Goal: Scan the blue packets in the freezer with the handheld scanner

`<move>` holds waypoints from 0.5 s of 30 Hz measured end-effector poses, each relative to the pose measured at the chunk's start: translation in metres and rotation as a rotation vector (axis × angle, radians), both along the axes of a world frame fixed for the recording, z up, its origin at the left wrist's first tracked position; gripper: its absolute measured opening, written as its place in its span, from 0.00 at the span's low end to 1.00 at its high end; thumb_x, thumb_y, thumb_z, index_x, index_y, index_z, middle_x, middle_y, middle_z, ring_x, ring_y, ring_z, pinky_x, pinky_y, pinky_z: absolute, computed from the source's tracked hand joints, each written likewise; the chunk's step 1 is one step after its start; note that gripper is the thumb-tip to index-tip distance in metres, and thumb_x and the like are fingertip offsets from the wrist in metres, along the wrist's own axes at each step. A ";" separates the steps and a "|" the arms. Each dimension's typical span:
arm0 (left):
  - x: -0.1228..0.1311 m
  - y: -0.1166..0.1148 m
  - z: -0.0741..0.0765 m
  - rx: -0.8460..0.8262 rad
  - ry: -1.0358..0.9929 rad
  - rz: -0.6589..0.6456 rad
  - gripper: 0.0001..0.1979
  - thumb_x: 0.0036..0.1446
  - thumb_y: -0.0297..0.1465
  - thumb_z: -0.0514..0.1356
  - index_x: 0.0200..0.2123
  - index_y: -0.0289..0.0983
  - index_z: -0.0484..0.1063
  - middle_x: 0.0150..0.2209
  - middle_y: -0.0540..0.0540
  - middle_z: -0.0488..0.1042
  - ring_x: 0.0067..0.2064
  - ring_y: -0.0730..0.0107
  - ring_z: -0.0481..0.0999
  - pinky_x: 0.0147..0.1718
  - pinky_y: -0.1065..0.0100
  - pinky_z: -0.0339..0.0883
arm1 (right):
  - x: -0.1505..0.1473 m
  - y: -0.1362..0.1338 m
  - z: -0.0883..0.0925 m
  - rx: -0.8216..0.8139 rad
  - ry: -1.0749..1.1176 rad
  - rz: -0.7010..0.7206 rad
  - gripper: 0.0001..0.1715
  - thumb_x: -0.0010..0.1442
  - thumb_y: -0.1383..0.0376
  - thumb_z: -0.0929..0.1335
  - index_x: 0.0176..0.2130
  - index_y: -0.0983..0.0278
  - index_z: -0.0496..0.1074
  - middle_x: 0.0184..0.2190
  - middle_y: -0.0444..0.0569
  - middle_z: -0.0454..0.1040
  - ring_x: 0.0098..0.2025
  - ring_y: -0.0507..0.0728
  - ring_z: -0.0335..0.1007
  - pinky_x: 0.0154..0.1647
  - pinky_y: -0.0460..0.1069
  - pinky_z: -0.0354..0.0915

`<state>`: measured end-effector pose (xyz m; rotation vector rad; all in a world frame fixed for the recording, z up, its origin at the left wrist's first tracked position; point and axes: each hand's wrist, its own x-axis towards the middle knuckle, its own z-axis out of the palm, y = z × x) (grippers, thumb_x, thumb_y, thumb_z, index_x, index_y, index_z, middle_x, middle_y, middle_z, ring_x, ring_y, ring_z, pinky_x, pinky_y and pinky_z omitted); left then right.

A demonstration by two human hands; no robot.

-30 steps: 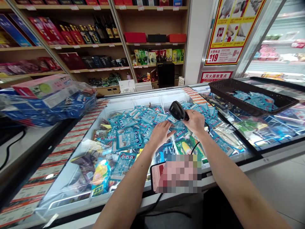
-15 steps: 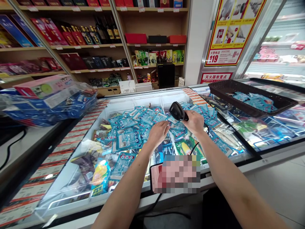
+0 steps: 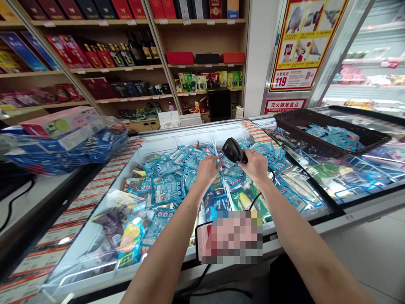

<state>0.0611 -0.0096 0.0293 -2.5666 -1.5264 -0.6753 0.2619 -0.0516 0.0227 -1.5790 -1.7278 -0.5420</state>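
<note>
Found closed around the handle of a pistol-shaped black plastic scanner (image 3: 232, 150): the right hand (image 3: 255, 165). Rounded scanner head noted ahead of the fingers, pointing away and towards the left. Found just left of the scanner, over the packets: the left hand (image 3: 207, 171), palm down, fingers partly curled. Cannot tell whether gripping anything there or only touching.

Noted around and beneath both hands: many flat turquoise-blue printed plastic packets (image 3: 168, 190), overlapping loosely, on both sides of the left hand and beyond the right. Cannot tell whether lying on or under the glass. Recorded beneath all of these: a long white glass-topped chest freezer (image 3: 351, 218), divided nearer than the hands by a white wire grid (image 3: 228, 194).

Observed nearer than the hands, between the forearms: a black-edged phone (image 3: 202, 245), screen largely pixelated. Observed well to the right of the right hand: a shallow dark-brown basket (image 3: 303, 135), holding further turquoise-blue packets (image 3: 343, 137). Observed well to the left of the left hand: a pink carton (image 3: 60, 121), atop blue-wrapped goods in clear plastic. Recorded beyond both hands: light wooden shelves (image 3: 205, 37), stocked with boxes and bottles.
</note>
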 end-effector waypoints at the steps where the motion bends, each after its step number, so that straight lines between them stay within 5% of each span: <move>1: 0.005 0.004 -0.002 -0.009 -0.007 -0.003 0.22 0.62 0.43 0.48 0.49 0.37 0.71 0.45 0.41 0.75 0.48 0.60 0.72 0.45 0.64 0.63 | 0.000 0.000 0.000 0.003 0.004 0.001 0.16 0.54 0.61 0.67 0.44 0.62 0.71 0.36 0.51 0.75 0.38 0.59 0.69 0.38 0.49 0.57; 7: 0.019 0.017 -0.013 -0.028 0.017 0.091 0.27 0.55 0.51 0.53 0.50 0.40 0.72 0.48 0.39 0.71 0.51 0.52 0.68 0.48 0.57 0.61 | 0.000 -0.001 0.000 0.041 0.011 0.007 0.15 0.55 0.60 0.67 0.42 0.62 0.72 0.33 0.50 0.75 0.37 0.58 0.69 0.37 0.49 0.57; 15: 0.006 0.036 -0.017 -0.172 -0.129 0.098 0.28 0.46 0.46 0.63 0.47 0.36 0.70 0.47 0.37 0.70 0.49 0.54 0.70 0.48 0.59 0.63 | -0.002 -0.003 0.001 0.056 0.000 0.015 0.13 0.56 0.60 0.67 0.41 0.62 0.72 0.33 0.50 0.75 0.36 0.58 0.69 0.36 0.48 0.57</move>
